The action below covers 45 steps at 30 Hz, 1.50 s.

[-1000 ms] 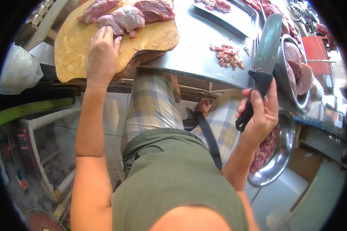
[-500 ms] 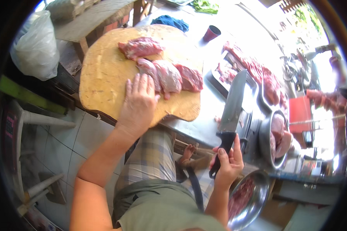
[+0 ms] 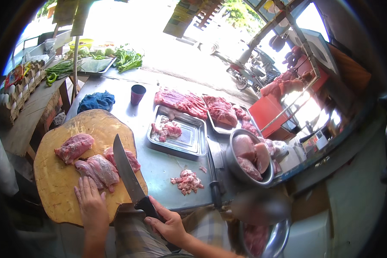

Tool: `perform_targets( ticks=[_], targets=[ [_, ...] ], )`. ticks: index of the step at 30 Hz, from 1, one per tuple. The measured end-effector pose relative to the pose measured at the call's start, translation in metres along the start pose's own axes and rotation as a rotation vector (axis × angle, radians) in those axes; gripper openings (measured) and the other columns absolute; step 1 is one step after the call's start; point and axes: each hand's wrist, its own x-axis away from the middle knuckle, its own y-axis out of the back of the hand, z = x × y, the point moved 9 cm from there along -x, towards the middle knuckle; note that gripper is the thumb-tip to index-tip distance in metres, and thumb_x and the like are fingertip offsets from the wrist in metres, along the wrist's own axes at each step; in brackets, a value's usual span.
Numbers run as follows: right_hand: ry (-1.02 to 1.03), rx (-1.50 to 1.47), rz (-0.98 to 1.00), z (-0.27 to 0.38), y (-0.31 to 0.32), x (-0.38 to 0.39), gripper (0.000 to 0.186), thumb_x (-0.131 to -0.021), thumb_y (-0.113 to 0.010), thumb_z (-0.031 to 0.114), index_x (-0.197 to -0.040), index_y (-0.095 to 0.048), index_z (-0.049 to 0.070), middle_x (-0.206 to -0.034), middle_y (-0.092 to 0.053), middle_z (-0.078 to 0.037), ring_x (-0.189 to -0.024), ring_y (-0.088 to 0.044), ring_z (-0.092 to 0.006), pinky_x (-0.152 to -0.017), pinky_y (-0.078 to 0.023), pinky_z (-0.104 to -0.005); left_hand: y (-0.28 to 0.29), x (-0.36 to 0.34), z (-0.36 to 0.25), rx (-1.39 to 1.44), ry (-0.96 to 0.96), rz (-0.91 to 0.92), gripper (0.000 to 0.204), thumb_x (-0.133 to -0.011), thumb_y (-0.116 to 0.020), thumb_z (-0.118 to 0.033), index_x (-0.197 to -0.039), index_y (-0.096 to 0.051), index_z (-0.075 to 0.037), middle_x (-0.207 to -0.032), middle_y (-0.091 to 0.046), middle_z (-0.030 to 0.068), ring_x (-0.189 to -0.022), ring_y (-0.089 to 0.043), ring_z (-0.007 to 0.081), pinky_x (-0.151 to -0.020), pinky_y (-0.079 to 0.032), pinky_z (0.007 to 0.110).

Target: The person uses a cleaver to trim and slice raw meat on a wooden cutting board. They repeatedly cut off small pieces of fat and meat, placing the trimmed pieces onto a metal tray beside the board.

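My right hand (image 3: 170,225) is wrapped round the black handle of a large butcher's knife (image 3: 128,174). The broad blade points up and away, passing over the right part of a round wooden chopping board (image 3: 51,189). My left hand (image 3: 91,204) lies flat, fingers stretched out, at the near edge of a pale pink piece of meat (image 3: 99,170) on that board. Farther back on the board sits a redder piece of meat (image 3: 74,148). Another red piece (image 3: 127,160) lies by the blade, which partly covers it.
Right of the board, the metal table holds meat trimmings (image 3: 187,181), a steel tray (image 3: 198,146), a second long knife (image 3: 214,185), and a bowl of meat (image 3: 267,178). Behind stand a dark red cup (image 3: 137,95) and blue cloth (image 3: 96,102). A meat basin (image 3: 279,241) sits low right.
My view has swung up and right, showing more of the table. The knife has moved left, from over the table to over the board. My left hand stays by the meat.
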Motion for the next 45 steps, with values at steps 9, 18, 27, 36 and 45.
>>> perform_targets(
  ticks=[9, 18, 27, 36, 45],
  targets=[
    [0.332, -0.04, -0.044, 0.022, 0.007, -0.036, 0.072, -0.096, -0.069, 0.001, -0.159, -0.035, 0.0, -0.13, -0.067, -0.009, -0.111, -0.061, -0.0096, -0.098, -0.047, -0.0246, -0.016, 0.005, 0.016, -0.011, -0.021, -0.001, 0.06, -0.097, -0.06, -0.012, -0.15, -0.041, 0.009, -0.155, -0.042, 0.0265, -0.146, -0.039, 0.0422, -0.124, -0.027, 0.053],
    [0.34, -0.301, 0.188, 0.066, -0.039, -0.06, 0.082, -0.091, -0.069, -0.003, -0.162, -0.028, 0.001, -0.153, -0.053, -0.016, -0.135, -0.051, -0.0152, -0.115, -0.037, -0.0321, -0.015, 0.002, 0.022, -0.032, -0.09, 0.019, 0.056, -0.098, -0.054, -0.008, -0.149, -0.041, 0.011, -0.154, -0.043, 0.0298, -0.143, -0.041, 0.0462, -0.122, -0.031, 0.053],
    [0.675, -0.044, -0.061, 0.095, 0.022, 0.034, 0.076, -0.089, -0.076, 0.002, -0.156, -0.042, 0.001, -0.121, -0.072, -0.017, -0.1, -0.069, -0.0161, -0.09, -0.054, -0.0306, 0.017, 0.005, -0.012, 0.081, -0.259, -0.146, 0.07, -0.094, -0.061, -0.007, -0.159, -0.037, -0.007, -0.164, -0.035, 0.0178, -0.153, -0.027, 0.0433, -0.125, -0.023, 0.053],
    [0.285, -0.295, -0.41, 0.062, 0.134, 0.075, 0.069, -0.092, -0.064, -0.008, -0.156, -0.04, 0.0, -0.082, -0.066, -0.007, -0.053, -0.056, -0.0096, -0.042, -0.046, -0.0241, 0.03, 0.003, -0.024, -0.017, -0.277, -0.176, 0.044, -0.094, -0.068, -0.024, -0.131, -0.064, 0.001, -0.14, -0.06, 0.0175, -0.136, -0.05, 0.0339, -0.121, -0.03, 0.054],
    [0.264, -0.342, -0.292, 0.042, 0.135, 0.064, 0.07, -0.093, -0.064, -0.007, -0.157, -0.041, 0.005, -0.082, -0.065, -0.005, -0.055, -0.055, -0.0066, -0.044, -0.045, -0.0229, 0.045, -0.016, -0.069, -0.006, -0.364, -0.358, 0.061, -0.092, -0.072, -0.031, -0.143, -0.053, -0.001, -0.139, -0.057, 0.022, -0.128, -0.05, 0.0422, -0.113, -0.035, 0.055]
  ],
)
